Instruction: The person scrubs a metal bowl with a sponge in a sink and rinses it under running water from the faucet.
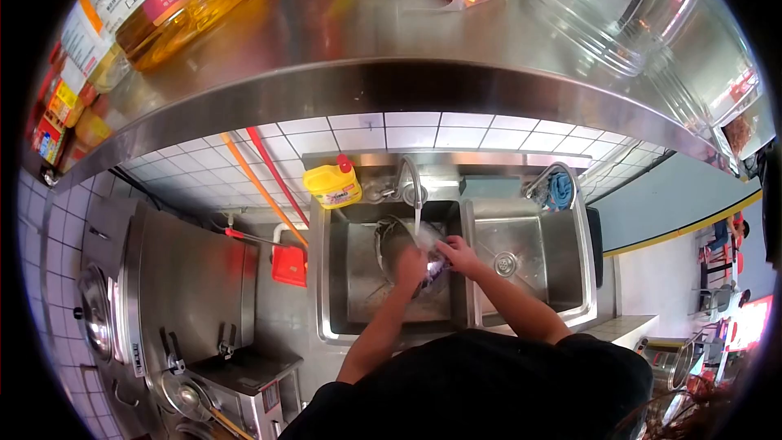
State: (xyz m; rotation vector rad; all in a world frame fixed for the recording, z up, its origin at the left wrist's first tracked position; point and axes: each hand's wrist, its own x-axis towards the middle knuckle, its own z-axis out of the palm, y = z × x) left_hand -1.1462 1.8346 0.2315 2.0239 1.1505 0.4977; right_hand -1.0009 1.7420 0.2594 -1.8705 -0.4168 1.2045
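Observation:
Water runs from the faucet (418,195) into the left basin (358,277) of a steel double sink. Under the stream is a round metal vessel (381,246), tilted, its far part hidden by spray and hands. My left hand (410,266) is at the vessel, smeared by motion, so its fingers do not show clearly. My right hand (461,257) is just right of the stream, its fingers closed on the edge of a shiny, purplish-grey item (437,264). I cannot tell whether that item is part of the vessel or a separate thing.
A yellow jug (334,186) with a red cap stands at the sink's back left corner. A blue cloth (561,191) hangs by the second faucet, above the right basin (521,236). Overhead, a steel shelf (366,85) bears an oil bottle (195,12) and clear containers (599,12).

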